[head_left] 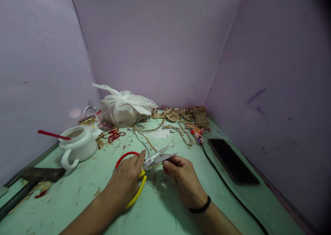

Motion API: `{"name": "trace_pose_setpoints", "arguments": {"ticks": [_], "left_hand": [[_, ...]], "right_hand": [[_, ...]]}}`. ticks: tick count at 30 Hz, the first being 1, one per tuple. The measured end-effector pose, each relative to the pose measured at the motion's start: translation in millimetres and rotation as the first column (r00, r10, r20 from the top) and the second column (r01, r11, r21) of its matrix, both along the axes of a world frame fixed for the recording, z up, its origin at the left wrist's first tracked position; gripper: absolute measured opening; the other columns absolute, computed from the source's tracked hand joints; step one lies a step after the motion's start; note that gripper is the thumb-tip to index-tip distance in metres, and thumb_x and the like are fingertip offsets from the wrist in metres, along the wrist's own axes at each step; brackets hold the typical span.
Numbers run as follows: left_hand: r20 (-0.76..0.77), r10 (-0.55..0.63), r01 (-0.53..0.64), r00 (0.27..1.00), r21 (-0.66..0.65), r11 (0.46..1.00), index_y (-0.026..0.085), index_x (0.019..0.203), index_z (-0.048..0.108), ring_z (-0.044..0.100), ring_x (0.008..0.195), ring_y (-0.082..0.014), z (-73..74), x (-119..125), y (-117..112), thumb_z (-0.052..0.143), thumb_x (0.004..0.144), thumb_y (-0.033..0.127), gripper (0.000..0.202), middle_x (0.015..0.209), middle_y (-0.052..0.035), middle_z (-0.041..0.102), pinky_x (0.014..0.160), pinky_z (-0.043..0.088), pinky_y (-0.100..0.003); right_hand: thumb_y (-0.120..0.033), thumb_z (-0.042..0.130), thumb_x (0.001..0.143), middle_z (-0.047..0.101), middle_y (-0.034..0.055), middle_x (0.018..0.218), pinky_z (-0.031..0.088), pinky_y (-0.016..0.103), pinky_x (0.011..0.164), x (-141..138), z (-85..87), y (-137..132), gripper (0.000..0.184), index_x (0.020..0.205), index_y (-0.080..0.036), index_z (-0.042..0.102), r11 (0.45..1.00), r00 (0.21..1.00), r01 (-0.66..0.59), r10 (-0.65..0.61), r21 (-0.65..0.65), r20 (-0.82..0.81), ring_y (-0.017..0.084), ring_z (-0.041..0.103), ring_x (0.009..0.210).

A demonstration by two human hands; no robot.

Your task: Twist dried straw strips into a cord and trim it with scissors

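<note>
Head view: we see the green table (64, 197), with the plastic bag (125, 107) at its far side, the white pot (81, 147) at left and the phone (232, 161) at right. Near the middle, our left hand (128, 173) is wrapped around the handles of the scissors (150, 161), their blades parted. Our right hand (184, 176) has its fingertips drawn narrow beside the blade tips (whether they pinch anything, we cannot tell). A strand of twine (150, 143) runs from farther back toward the blades; more twine lies heaped along the far edge. We judge the work unfinished: small scraps suggest some cutting is done, while the parted blades suggest a cut is left to make.
</note>
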State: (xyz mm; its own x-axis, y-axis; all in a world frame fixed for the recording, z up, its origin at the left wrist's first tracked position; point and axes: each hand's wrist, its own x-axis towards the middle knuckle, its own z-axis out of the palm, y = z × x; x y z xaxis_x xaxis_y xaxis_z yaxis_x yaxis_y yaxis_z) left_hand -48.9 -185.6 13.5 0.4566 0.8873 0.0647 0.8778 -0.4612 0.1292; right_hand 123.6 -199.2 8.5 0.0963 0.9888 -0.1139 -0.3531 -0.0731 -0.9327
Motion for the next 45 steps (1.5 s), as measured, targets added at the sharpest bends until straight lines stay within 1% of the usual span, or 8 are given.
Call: {"name": "trace_pose_setpoints", "arguments": {"ticks": [7, 12, 16, 23, 28, 33, 40, 45], "left_hand": [[0.050, 0.039, -0.037, 0.998, -0.037, 0.999, 0.019, 0.128, 0.032, 0.052, 0.094, -0.0217, 5.7, -2, 1, 0.038, 0.073, 0.013, 0.056, 0.103, -0.0103, 0.056, 0.079, 0.041, -0.031], [0.206, 0.142, -0.146, 0.968, 0.007, 0.989, 0.022, 0.117, 0.038, 0.053, 0.092, -0.0196, 15.5, -9, 6, 0.035, 0.073, 0.013, 0.045, 0.103, -0.0065, 0.057, 0.075, 0.040, -0.028], [0.258, 0.142, -0.142, 0.956, -0.021, 0.990, 0.022, 0.106, 0.041, 0.053, 0.081, -0.0180, 19.8, -8, 7, 0.035, 0.073, 0.014, 0.034, 0.096, -0.0050, 0.057, 0.067, 0.039, -0.026], [0.379, 0.177, -0.176, 0.909, -0.036, 0.984, 0.023, 0.091, 0.041, 0.048, 0.057, -0.0136, 8.6, -6, 9, 0.036, 0.075, 0.020, 0.016, 0.066, 0.0021, 0.051, 0.053, 0.032, -0.022], [0.422, 0.192, -0.210, 0.886, -0.005, 0.978, 0.023, 0.089, 0.042, 0.044, 0.053, -0.0120, 4.1, -9, 11, 0.039, 0.075, 0.022, 0.014, 0.062, 0.0039, 0.049, 0.053, 0.032, -0.022], [0.407, 0.176, -0.193, 0.896, 0.001, 0.981, 0.023, 0.088, 0.042, 0.047, 0.055, -0.0124, 8.2, -6, 7, 0.037, 0.077, 0.022, 0.012, 0.065, 0.0032, 0.052, 0.054, 0.032, -0.022], [0.341, 0.158, -0.164, 0.927, -0.012, 0.986, 0.020, 0.104, 0.041, 0.055, 0.071, -0.0161, 9.7, -4, 6, 0.033, 0.079, 0.019, 0.027, 0.081, -0.0022, 0.057, 0.062, 0.040, -0.026], [0.279, -0.002, -0.028, 0.960, 0.103, 0.994, 0.014, 0.126, 0.029, 0.042, 0.109, -0.0224, -4.3, -4, 11, 0.039, 0.071, 0.011, 0.055, 0.117, -0.0132, 0.045, 0.091, 0.036, -0.038]], "right_hand": [[-0.015, 0.069, 0.053, 0.055, -0.0008, 0.059, 0.042, 0.022, 0.053, -1, 5.4, -2, 0.016, 0.068, -0.012, 0.063, 0.997, 0.990, 0.021, -0.032, -0.077, -0.140, 0.008, 0.047, 0.052], [-0.007, 0.052, 0.058, 0.047, -0.0031, 0.052, 0.040, 0.019, 0.044, 0, 6.3, 1, 0.020, 0.075, -0.009, 0.063, 0.946, 0.909, -0.179, 0.054, -0.270, -0.412, 0.005, 0.041, 0.041], [-0.019, 0.054, 0.069, 0.037, -0.0068, 0.043, 0.033, 0.016, 0.036, 1, 3.0, 3, 0.016, 0.074, -0.006, 0.063, 0.899, 0.900, -0.238, 0.062, -0.367, -0.431, 0.003, 0.031, 0.033], [-0.014, 0.065, 0.064, 0.057, -0.0003, 0.057, 0.045, 0.023, 0.052, -1, 1.0, -3, 0.017, 0.080, -0.009, 0.059, 0.845, 0.847, -0.463, 0.333, -0.268, -0.413, 0.008, 0.052, 0.046], [-0.003, 0.063, 0.060, 0.063, 0.0042, 0.065, 0.046, 0.022, 0.059, -2, -4.7, -3, 0.018, 0.076, -0.008, 0.058, 0.823, 0.820, -0.479, 0.296, -0.306, -0.489, 0.010, 0.059, 0.057], [0.000, 0.061, 0.056, 0.057, -0.0012, 0.055, 0.046, 0.020, 0.061, -2, -5.9, -3, 0.020, 0.074, -0.008, 0.061, 0.809, 0.789, -0.516, 0.322, -0.281, -0.522, 0.006, 0.053, 0.050], [-0.008, 0.070, 0.050, 0.059, 0.0008, 0.059, 0.035, 0.016, 0.045, -7, -1.8, -1, 0.026, 0.075, -0.008, 0.066, 0.967, 0.962, -0.152, 0.097, -0.204, -0.257, 0.006, 0.051, 0.051], [-0.016, 0.077, 0.044, 0.061, 0.0021, 0.062, 0.039, 0.021, 0.047, -4, 0.2, 1, 0.028, 0.069, -0.010, 0.067, 0.976, 0.987, -0.029, -0.006, -0.217, -0.159, 0.010, 0.053, 0.053]]}}
